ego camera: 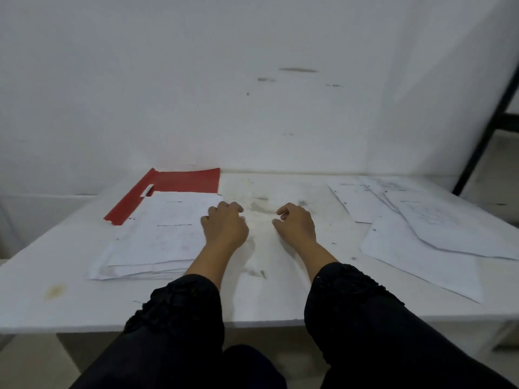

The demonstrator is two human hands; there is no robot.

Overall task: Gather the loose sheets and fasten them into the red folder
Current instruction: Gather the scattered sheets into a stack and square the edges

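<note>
Sheets [157, 237] atop red folder [179, 181]

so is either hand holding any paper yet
Nothing is held. The left hand rests at the stack of sheets' right edge; the right hand rests on the table.

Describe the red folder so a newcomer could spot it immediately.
Look at the white table, far-left corner by the wall. The red folder lies flat there, mostly covered by a stack of sheets. It is the only coloured thing among white papers.
</note>
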